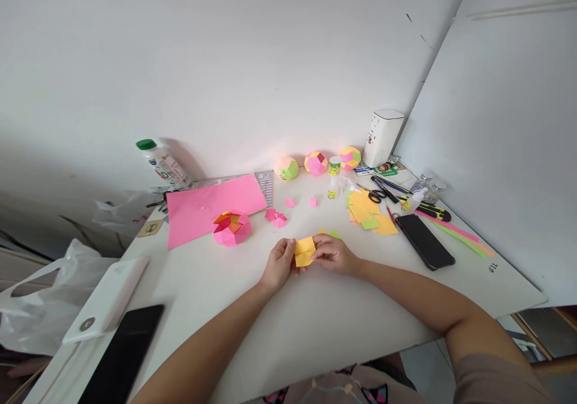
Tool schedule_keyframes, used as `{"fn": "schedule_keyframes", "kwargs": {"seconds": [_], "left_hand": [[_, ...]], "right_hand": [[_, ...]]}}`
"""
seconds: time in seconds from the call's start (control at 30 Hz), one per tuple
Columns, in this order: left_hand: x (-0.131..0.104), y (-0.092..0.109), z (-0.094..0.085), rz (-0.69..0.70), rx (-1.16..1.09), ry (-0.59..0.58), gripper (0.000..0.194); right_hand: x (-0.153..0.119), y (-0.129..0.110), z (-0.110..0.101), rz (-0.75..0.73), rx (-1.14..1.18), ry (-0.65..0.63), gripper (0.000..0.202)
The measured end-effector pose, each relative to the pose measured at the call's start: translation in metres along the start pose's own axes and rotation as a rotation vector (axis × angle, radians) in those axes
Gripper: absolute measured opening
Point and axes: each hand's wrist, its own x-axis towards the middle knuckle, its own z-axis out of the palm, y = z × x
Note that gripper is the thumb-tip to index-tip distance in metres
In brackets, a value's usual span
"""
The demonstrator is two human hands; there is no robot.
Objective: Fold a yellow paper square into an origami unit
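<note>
Both hands meet over the near middle of the white table [315, 314], pinching a small folded piece of yellow paper [305, 251] between them. The left hand [278, 264] has its fingers curled closed on the paper's left edge, thumb on top. The right hand [332, 254] closes on the right edge in the same way, fingertips bent in over the sheet. The paper is roughly rectangular and lies nearly flat just above the tabletop, its long axis running from one hand to the other, with the left end slightly nearer the person. A fold line seems to cross it, though its exact shape is too small to tell.

Just beyond the right hand's knuckles a scrap of yellow and green paper [331, 234] peeks out. Further beyond and to the left of the left hand sits a half-built pink paper polyhedron with an orange inside [231, 228], resting at the near edge of a large pink paper sheet [211, 205]. Beyond and to the right of the right hand lies a loose stack of yellow and orange paper squares [367, 211], and right of that a black smartphone [424, 241]. Black-handled scissors [377, 192] lie beyond the stack.
</note>
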Motion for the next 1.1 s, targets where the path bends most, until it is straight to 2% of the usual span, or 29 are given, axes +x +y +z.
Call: {"fn": "schedule_keyframes", "kwargs": {"seconds": [0.23,0.73,1.1], "left_hand": [[0.0033,-0.0045,-0.0032,-0.006,-0.030,0.003,0.041],[0.0013,0.0019,-0.0013,-0.030,-0.058,0.010,0.042],[0.0060,-0.0018,-0.0017,-0.032,-0.092,0.066,0.045]], "right_hand": [[0.0012,0.0015,-0.0011,-0.042,-0.008,-0.003,0.011],[0.0018,0.0021,-0.0006,0.021,0.032,-0.058,0.017],[0.0020,0.0025,0.0007,0.024,0.065,-0.061,0.018]]}}
